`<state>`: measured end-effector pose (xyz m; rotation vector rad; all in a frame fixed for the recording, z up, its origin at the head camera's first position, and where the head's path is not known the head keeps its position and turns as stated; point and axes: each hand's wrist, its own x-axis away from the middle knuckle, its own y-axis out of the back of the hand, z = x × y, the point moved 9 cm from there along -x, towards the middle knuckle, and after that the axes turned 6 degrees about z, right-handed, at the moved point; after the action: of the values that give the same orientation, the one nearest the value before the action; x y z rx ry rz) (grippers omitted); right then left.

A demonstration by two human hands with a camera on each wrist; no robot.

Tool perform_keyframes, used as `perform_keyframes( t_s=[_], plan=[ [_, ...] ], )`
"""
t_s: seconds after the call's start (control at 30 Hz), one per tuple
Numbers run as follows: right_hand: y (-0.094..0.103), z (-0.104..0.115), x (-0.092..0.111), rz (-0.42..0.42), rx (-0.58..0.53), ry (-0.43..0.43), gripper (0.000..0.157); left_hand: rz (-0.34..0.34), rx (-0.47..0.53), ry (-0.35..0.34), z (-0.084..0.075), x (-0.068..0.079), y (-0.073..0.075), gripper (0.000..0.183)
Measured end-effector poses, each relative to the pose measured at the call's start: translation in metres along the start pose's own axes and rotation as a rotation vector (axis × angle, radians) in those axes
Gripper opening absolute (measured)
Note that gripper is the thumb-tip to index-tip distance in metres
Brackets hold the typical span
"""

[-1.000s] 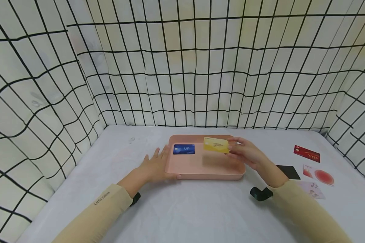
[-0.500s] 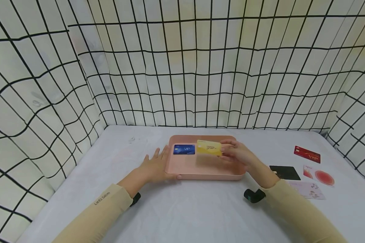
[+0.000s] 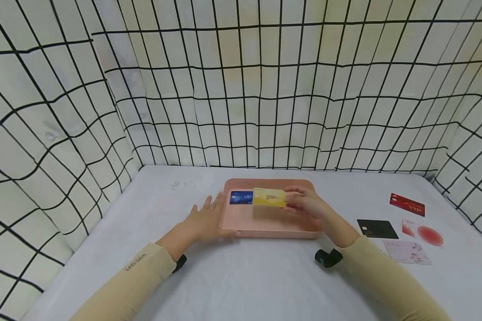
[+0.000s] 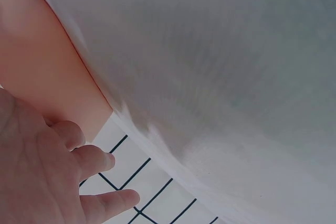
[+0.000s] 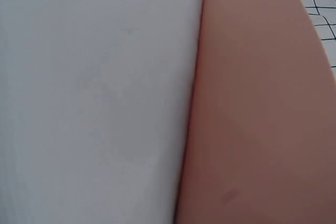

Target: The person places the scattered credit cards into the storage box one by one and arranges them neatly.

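Note:
In the head view my right hand (image 3: 305, 205) pinches a yellow card (image 3: 268, 197) by its right end, over the pink tray (image 3: 245, 219). A blue VIP card (image 3: 241, 197) lies in the tray's left part. The yellow card covers its right end; whether the two touch I cannot tell. With fingers spread, my left hand (image 3: 202, 221) rests against the tray's left side, its thumb along the front wall. The left wrist view shows the left hand (image 4: 47, 177) beside the tray wall (image 4: 47, 51). Only the tray wall (image 5: 257, 103) and white cloth appear in the right wrist view.
To the right on the white-covered table (image 3: 249, 281) lie a red VIP card (image 3: 407, 204), a black card (image 3: 377, 229), a card with a red circle (image 3: 422, 232) and a pale pink card (image 3: 407, 253). A black-gridded white backdrop (image 3: 265, 89) stands behind and at the sides.
My right hand has moved left with the yellow card, which now overlaps the blue card's right end. The black card shows more fully. My left hand keeps its place.

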<state>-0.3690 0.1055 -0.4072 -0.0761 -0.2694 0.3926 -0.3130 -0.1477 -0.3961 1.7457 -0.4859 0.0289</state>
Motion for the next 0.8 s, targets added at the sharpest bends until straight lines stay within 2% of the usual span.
perform_keyframes(
  t_s=[0.37, 0.63, 0.8],
  plan=[
    [-0.010, -0.005, -0.006, 0.010, 0.037, 0.006, 0.043, -0.002, -0.004, -0.002, -0.001, 0.001, 0.001, 0.121],
    [-0.015, -0.009, -0.011, -0.061, 0.111, -0.048, 0.040, 0.003, -0.001, 0.003, -0.001, 0.001, 0.001, 0.121],
    [-0.024, -0.010, -0.012, -0.037, 0.095, -0.055, 0.039, 0.006, 0.001, 0.009, -0.001, 0.001, 0.001, 0.121]
  ],
)
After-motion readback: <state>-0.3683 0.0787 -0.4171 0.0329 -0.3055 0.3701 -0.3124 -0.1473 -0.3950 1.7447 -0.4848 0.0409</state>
